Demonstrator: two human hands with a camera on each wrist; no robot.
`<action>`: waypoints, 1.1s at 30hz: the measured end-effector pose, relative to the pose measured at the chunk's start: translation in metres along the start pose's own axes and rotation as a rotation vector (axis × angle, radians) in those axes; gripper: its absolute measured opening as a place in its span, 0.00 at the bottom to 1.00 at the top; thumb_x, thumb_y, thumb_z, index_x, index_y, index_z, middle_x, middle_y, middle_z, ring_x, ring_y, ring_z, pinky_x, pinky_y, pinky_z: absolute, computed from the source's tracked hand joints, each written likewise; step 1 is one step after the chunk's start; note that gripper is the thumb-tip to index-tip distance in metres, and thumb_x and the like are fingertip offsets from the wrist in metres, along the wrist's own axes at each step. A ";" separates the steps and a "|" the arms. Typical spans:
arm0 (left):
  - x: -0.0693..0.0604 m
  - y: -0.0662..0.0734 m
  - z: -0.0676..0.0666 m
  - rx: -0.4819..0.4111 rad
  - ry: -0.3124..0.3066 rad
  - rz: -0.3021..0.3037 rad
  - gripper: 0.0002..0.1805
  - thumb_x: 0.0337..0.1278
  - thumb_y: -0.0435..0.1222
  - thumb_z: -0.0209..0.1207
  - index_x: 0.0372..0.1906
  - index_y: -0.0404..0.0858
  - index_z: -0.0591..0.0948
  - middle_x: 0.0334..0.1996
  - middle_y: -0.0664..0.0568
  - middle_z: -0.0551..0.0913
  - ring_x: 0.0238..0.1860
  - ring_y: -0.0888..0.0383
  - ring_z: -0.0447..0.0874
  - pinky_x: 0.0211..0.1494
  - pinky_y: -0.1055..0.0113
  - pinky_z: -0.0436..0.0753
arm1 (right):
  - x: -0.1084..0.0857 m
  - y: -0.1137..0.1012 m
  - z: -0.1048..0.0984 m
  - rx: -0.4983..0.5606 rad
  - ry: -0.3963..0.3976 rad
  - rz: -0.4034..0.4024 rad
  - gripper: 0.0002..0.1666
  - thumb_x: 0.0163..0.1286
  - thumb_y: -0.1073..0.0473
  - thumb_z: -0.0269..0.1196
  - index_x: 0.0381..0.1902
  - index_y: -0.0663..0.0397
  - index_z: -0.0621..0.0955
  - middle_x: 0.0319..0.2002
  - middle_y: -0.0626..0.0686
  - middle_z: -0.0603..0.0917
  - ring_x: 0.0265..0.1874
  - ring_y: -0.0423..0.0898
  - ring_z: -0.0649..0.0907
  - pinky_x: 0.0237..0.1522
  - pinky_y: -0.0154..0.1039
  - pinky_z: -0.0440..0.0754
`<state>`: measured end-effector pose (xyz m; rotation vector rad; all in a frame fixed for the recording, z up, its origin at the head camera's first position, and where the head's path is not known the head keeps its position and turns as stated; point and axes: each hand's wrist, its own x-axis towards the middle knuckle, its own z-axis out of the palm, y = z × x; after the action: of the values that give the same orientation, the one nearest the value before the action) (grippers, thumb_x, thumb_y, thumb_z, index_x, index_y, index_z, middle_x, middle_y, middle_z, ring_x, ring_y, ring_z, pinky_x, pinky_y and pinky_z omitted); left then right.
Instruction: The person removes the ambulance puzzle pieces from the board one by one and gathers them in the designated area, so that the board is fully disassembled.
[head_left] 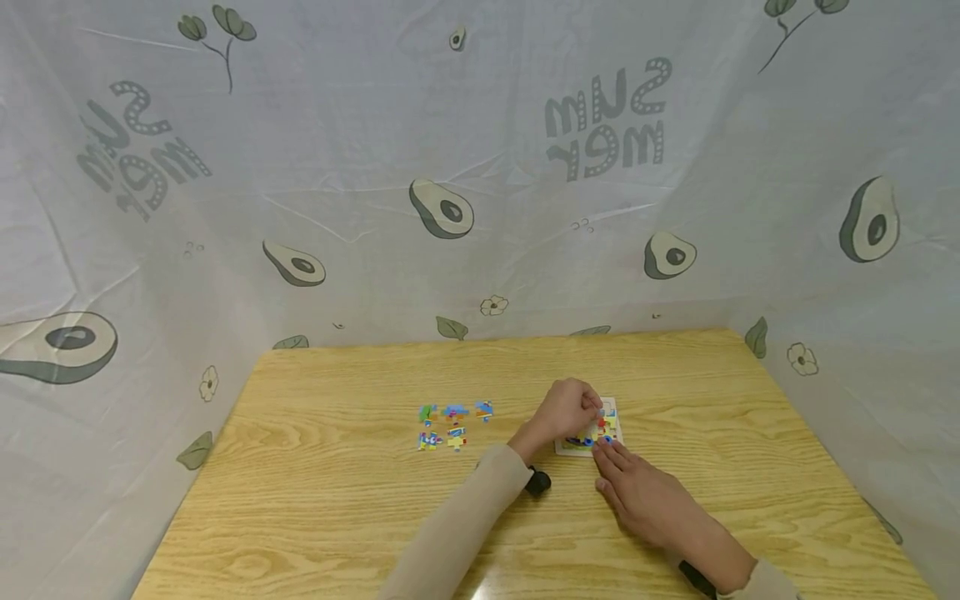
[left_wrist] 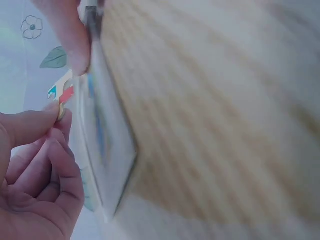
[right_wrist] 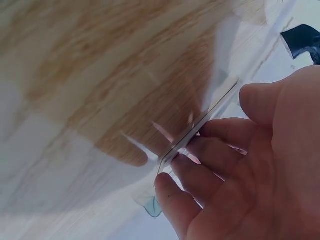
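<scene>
On the wood-grain tabletop point(head_left: 337, 500), right of center: thin rectangular jigsaw board point(head_left: 573, 453), pale rim. Left hand point(head_left: 564, 410) pinches a flat, part-red jigsaw piece point(left_wrist: 66, 95) at it. Right hand point(head_left: 648, 497) gripping nothing, fingers extended, tips at near edge. Knobbed loose pieces point(head_left: 455, 412), two rows, left.
</scene>
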<state>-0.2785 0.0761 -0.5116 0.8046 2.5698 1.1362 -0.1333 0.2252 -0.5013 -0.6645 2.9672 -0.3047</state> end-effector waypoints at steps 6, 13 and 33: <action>-0.002 0.009 -0.011 -0.032 0.049 0.007 0.05 0.70 0.35 0.66 0.41 0.38 0.90 0.33 0.54 0.91 0.27 0.71 0.81 0.31 0.79 0.79 | 0.001 0.000 -0.001 -0.011 0.011 0.001 0.30 0.85 0.52 0.54 0.74 0.67 0.73 0.75 0.66 0.73 0.75 0.65 0.74 0.70 0.60 0.76; -0.010 0.006 -0.022 -0.196 0.039 -0.020 0.05 0.71 0.34 0.65 0.42 0.39 0.90 0.34 0.51 0.92 0.34 0.56 0.92 0.31 0.75 0.82 | 0.001 0.000 -0.001 -0.015 0.007 0.011 0.32 0.83 0.50 0.56 0.75 0.65 0.73 0.76 0.65 0.72 0.76 0.64 0.73 0.71 0.60 0.76; -0.048 -0.007 -0.076 -0.428 0.082 -0.090 0.07 0.67 0.34 0.69 0.45 0.35 0.91 0.37 0.45 0.93 0.43 0.38 0.93 0.49 0.49 0.91 | -0.001 -0.002 0.002 -0.053 0.026 0.003 0.32 0.82 0.50 0.58 0.74 0.66 0.74 0.75 0.66 0.74 0.74 0.64 0.75 0.69 0.61 0.78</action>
<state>-0.2722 -0.0015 -0.4661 0.5440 2.2659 1.6364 -0.1314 0.2239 -0.5024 -0.6666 3.0103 -0.2370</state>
